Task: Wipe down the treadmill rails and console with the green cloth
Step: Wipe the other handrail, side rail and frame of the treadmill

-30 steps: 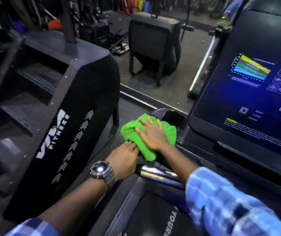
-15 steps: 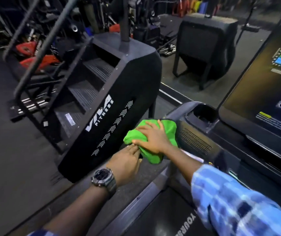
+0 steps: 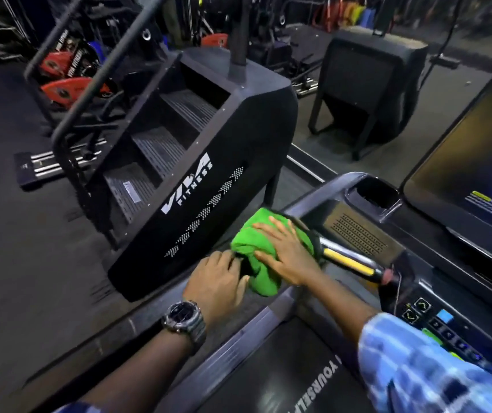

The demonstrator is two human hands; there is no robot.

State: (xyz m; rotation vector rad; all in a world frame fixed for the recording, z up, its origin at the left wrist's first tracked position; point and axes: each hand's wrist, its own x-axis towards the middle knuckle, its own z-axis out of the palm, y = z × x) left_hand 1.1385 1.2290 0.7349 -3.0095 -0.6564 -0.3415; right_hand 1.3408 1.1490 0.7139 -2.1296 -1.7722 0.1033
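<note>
Blue-white plaid sleeve point(image 3: 435, 365) on right arm; dark metal-band wristwatch point(image 3: 184, 318) with round face on left wrist.

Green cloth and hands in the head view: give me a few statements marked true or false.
1. The right hand lies flat on the green cloth. True.
2. The left hand wears no watch. False: a wristwatch sits on that wrist.
3. The cloth lies on the console screen. False: it is on the left rail.
4. A yellow-banded grip lies right of the cloth. True.
</note>
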